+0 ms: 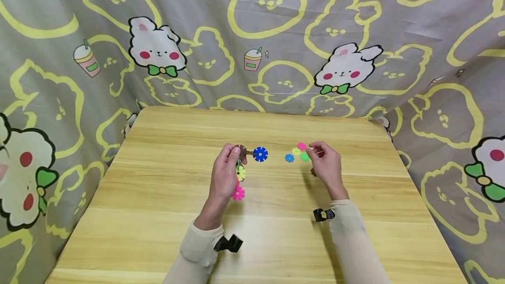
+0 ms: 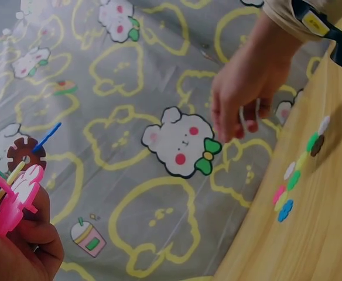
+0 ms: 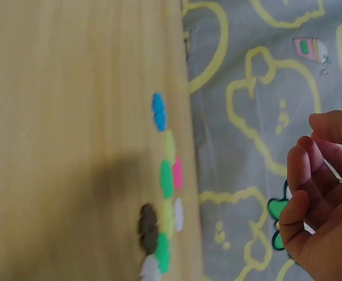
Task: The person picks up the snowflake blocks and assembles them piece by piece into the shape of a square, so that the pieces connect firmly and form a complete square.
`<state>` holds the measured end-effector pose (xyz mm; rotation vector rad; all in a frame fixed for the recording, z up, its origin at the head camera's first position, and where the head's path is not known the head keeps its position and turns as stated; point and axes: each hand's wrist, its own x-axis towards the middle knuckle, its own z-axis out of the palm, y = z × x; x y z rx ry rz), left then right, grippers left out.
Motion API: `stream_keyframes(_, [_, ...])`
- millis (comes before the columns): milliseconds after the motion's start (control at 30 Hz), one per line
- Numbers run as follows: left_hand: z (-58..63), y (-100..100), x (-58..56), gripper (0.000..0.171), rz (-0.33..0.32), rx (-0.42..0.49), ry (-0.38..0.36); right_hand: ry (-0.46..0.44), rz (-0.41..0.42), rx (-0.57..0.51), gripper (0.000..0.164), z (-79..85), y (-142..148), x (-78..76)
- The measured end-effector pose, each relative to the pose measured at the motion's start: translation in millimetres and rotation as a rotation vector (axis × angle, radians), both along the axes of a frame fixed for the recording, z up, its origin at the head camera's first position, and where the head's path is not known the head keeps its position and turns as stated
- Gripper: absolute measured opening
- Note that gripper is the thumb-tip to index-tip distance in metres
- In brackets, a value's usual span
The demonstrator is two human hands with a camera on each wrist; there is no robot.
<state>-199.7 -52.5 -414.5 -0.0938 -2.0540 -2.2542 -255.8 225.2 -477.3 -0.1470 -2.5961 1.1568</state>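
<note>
My left hand [image 1: 224,174] grips a chain of notched plastic discs slotted together, raised over the table. A brown disc [image 2: 26,154] sits by the thumb, with a blue disc [image 1: 260,154] sticking out to the right. Lower on the chain are a yellow disc [image 1: 241,173] and a pink disc [image 1: 238,193]; the fingers hide part of it. My right hand [image 1: 326,166] hovers above loose discs, its fingers loosely bent with nothing between them. Beneath it lie a loose blue disc [image 3: 158,112], a green disc [image 3: 167,179], a brown disc [image 3: 148,228] and several others.
The loose discs form a rough row on the wooden table [image 1: 158,222], some overlapping, with a white disc [image 3: 178,215] among them. A patterned grey curtain [image 1: 213,8] hangs behind the table and along both sides. Each wrist carries a small black camera [image 1: 229,243].
</note>
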Motion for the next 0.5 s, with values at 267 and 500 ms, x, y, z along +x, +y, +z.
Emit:
stream_keyframes(267, [-0.9, -0.1, 1.5, 0.026, 0.000, -0.014, -0.018, -0.050, -0.020, 0.089, 0.016, -23.1, 15.7, -3.9])
stream_keyframes(500, [-2.1, 0.3, 2.0, 0.026, -0.009, -0.013, -0.007, -0.163, 0.007, 0.174, 0.022, -37.9, 25.2, -3.5])
